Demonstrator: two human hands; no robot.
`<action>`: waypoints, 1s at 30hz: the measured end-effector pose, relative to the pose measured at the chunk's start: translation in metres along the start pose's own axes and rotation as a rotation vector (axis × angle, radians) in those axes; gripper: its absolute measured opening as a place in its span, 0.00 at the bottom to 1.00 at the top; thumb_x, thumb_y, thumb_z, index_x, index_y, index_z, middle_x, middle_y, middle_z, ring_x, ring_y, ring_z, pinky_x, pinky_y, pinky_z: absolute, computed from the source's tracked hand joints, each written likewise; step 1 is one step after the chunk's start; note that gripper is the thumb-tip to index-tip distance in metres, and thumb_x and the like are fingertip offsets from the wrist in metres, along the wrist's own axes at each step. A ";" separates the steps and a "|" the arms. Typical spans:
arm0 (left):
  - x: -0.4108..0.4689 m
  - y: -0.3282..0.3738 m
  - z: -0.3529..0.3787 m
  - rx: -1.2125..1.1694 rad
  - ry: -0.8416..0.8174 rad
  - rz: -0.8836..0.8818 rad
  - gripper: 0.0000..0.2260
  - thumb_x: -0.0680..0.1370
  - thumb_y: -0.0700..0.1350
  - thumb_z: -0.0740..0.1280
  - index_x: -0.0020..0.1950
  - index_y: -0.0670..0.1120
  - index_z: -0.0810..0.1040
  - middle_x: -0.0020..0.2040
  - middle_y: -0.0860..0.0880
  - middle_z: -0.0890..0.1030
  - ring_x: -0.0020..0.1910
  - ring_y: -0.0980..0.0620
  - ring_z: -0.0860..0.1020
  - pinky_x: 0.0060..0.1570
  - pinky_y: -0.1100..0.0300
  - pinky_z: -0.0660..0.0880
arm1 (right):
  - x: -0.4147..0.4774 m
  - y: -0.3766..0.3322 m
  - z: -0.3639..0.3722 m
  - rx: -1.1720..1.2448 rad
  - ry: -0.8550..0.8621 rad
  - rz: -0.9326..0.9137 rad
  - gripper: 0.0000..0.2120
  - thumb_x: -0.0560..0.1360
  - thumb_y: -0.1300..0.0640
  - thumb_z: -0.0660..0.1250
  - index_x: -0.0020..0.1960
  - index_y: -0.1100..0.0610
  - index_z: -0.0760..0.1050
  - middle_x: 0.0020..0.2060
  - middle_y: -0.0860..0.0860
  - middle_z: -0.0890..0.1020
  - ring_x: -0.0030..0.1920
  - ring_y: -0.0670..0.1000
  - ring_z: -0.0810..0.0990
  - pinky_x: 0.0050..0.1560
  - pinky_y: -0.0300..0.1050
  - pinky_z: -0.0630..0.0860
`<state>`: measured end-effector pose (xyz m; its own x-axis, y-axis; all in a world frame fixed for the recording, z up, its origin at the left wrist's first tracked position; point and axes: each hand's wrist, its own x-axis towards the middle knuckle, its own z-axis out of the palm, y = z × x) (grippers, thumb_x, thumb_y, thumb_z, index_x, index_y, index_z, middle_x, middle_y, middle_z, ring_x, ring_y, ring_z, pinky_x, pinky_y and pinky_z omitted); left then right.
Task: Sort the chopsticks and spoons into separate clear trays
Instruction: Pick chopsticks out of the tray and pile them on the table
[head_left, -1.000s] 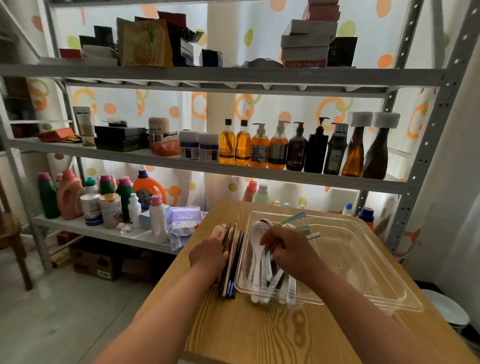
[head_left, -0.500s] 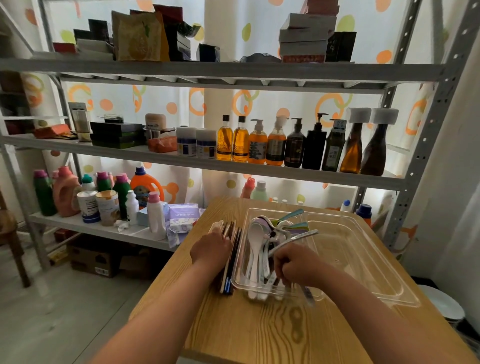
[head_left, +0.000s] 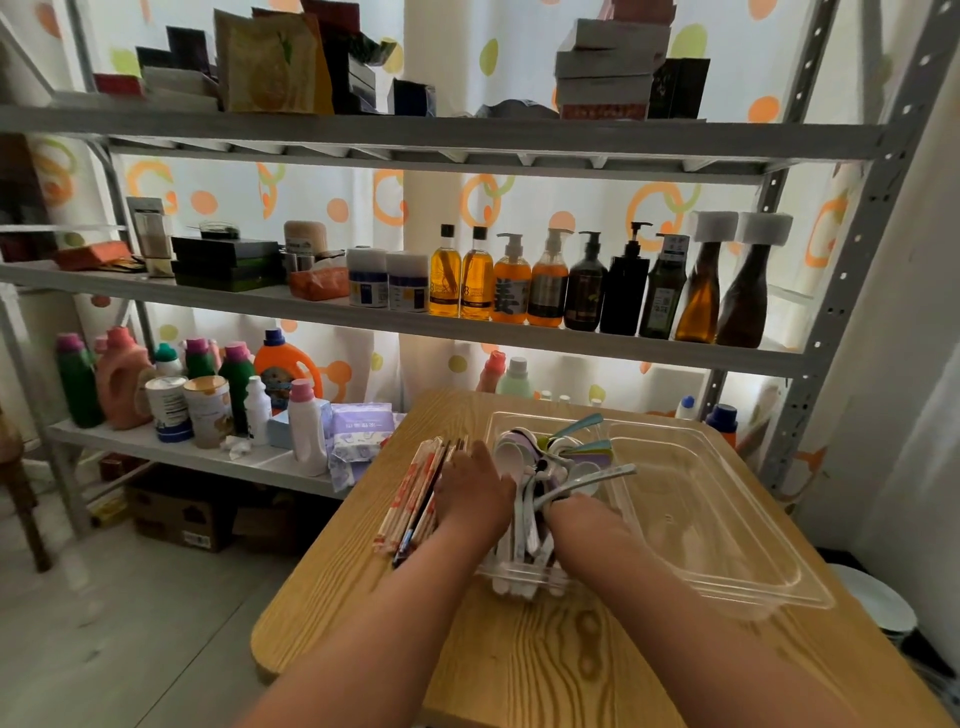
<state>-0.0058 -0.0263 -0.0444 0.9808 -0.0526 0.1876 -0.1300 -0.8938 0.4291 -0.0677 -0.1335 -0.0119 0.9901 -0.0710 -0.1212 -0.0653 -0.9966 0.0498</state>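
Note:
A clear tray (head_left: 727, 525) lies on the wooden table (head_left: 545, 665). Several spoons (head_left: 519, 457), white, purple and teal, are heaped at its left end. A bundle of chopsticks (head_left: 410, 504) lies on the table just left of the tray. My left hand (head_left: 475, 501) rests palm down over the right side of the chopsticks and the tray's left rim; its fingertips are hidden. My right hand (head_left: 587, 519) is inside the tray, closed around a few spoons. A grey spoon handle (head_left: 602, 478) sticks out of that fist to the upper right.
A metal shelf rack (head_left: 467, 327) stands behind the table with a row of bottles (head_left: 587, 286). Detergent bottles and cans (head_left: 208, 389) fill the lower shelf at left. White plates (head_left: 878, 603) sit on the floor at right. The tray's right half holds nothing.
My right hand drew back toward me inside the tray and closed on spoons, lifting a grey handle. My left hand slid right, from the chopsticks toward the tray's rim.

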 end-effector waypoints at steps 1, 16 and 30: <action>0.000 0.000 0.000 0.006 0.005 0.012 0.25 0.81 0.53 0.57 0.72 0.41 0.58 0.69 0.38 0.67 0.67 0.40 0.67 0.63 0.48 0.67 | 0.000 0.000 0.001 -0.063 -0.008 0.022 0.17 0.77 0.65 0.57 0.65 0.57 0.71 0.62 0.55 0.75 0.62 0.56 0.74 0.61 0.49 0.70; -0.004 -0.002 0.001 0.023 -0.054 0.044 0.28 0.81 0.56 0.53 0.76 0.42 0.54 0.73 0.38 0.62 0.70 0.39 0.63 0.67 0.47 0.64 | 0.013 -0.011 0.002 -0.528 -0.168 0.072 0.27 0.80 0.49 0.54 0.76 0.54 0.54 0.75 0.55 0.57 0.75 0.59 0.53 0.72 0.59 0.47; -0.008 -0.001 -0.003 -0.015 -0.060 0.043 0.25 0.81 0.55 0.55 0.73 0.42 0.58 0.70 0.40 0.64 0.67 0.42 0.65 0.63 0.49 0.66 | 0.047 -0.002 0.039 -0.198 -0.130 0.295 0.29 0.78 0.52 0.57 0.73 0.65 0.54 0.70 0.57 0.62 0.71 0.52 0.62 0.49 0.35 0.58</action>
<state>-0.0137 -0.0241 -0.0437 0.9812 -0.1176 0.1532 -0.1738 -0.8836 0.4348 -0.0260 -0.1368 -0.0566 0.9073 -0.3712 -0.1974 -0.3075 -0.9062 0.2903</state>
